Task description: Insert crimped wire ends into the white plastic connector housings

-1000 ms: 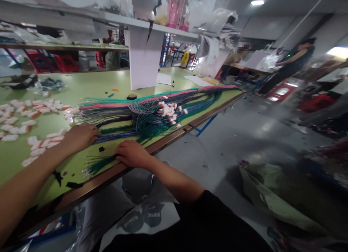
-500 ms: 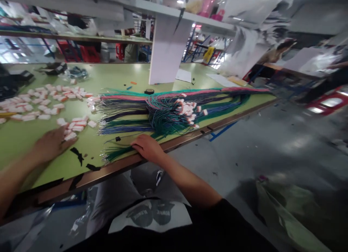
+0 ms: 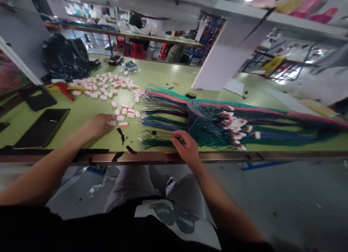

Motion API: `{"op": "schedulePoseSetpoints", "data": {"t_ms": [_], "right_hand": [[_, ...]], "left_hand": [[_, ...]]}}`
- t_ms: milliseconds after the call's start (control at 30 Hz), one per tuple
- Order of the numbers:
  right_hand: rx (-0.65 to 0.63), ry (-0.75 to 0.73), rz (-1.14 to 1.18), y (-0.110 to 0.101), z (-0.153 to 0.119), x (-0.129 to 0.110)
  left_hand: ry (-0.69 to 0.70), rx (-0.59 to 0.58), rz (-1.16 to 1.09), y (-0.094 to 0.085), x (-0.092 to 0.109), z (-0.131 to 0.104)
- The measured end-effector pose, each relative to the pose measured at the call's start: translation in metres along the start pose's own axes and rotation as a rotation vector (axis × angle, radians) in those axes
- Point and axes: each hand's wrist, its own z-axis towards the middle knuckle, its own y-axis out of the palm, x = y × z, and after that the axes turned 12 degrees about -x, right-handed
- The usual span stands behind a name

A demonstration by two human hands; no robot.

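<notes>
My left hand (image 3: 98, 126) is closed, its fingertips pinching a small white-and-orange connector housing (image 3: 112, 122) beside a small pile of loose housings (image 3: 125, 110). My right hand (image 3: 187, 147) rests over the green wires (image 3: 159, 142) near the front edge, thumb and forefinger brought together on what looks like a thin dark wire (image 3: 163, 133). Left of those fingers lies a small black piece (image 3: 154, 133). Behind, bundles of blue wires (image 3: 160, 125) and pink wires (image 3: 168, 96) lie with bare ends to the left. A cluster of fitted white connectors (image 3: 233, 126) sits on the wires at right.
More housings (image 3: 104, 83) are spread at the back left. A phone (image 3: 43, 128), red-and-yellow pliers (image 3: 65, 89) and a black bag (image 3: 66, 56) lie at left. Black tape scraps (image 3: 121, 136) are near the front edge (image 3: 152, 157). A white upright panel (image 3: 220, 56) stands behind the wires.
The view has swung left, bringing the phone and pliers in. My left hand has closed on a housing at the pile. My right hand has lifted slightly, its fingers now pinched at a wire.
</notes>
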Motion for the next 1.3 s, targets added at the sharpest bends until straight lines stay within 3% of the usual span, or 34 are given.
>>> {"op": "schedulePoseSetpoints", "data": {"t_ms": [100,200,267,367,533,700,800,933,1133,1300], "right_hand": [[-0.16,-0.157,-0.186,0.008,0.008,-0.011],[-0.255,-0.248,-0.251,0.017,0.016,-0.022],[-0.248,-0.267,-0.23,0.019,0.021,-0.026],[-0.164,-0.277,-0.163,0.018,0.023,-0.031],[-0.038,-0.193,-0.087,0.006,0.015,-0.037],[-0.001,-0.09,-0.057,0.006,0.004,-0.04],[-0.013,-0.04,-0.052,0.009,0.003,-0.042],[-0.016,-0.028,-0.06,0.01,0.004,-0.043],[-0.023,-0.082,-0.105,0.01,0.005,-0.044],[-0.046,-0.106,-0.157,0.011,0.006,-0.047]], "left_hand": [[-0.105,0.034,0.01,-0.009,0.013,-0.012],[-0.153,0.139,-0.189,-0.016,0.036,-0.019],[0.023,0.097,-0.463,-0.017,0.055,-0.018],[0.254,-0.096,-0.786,-0.011,0.083,-0.006],[0.418,-0.284,-1.127,0.007,0.114,0.016],[0.485,-0.457,-1.337,0.027,0.116,0.015],[0.495,-0.485,-1.454,0.032,0.112,0.013],[0.469,-0.467,-1.593,0.034,0.109,0.016],[0.455,-0.347,-1.6,0.036,0.114,0.018],[0.436,-0.37,-1.582,0.032,0.116,0.016]]}}
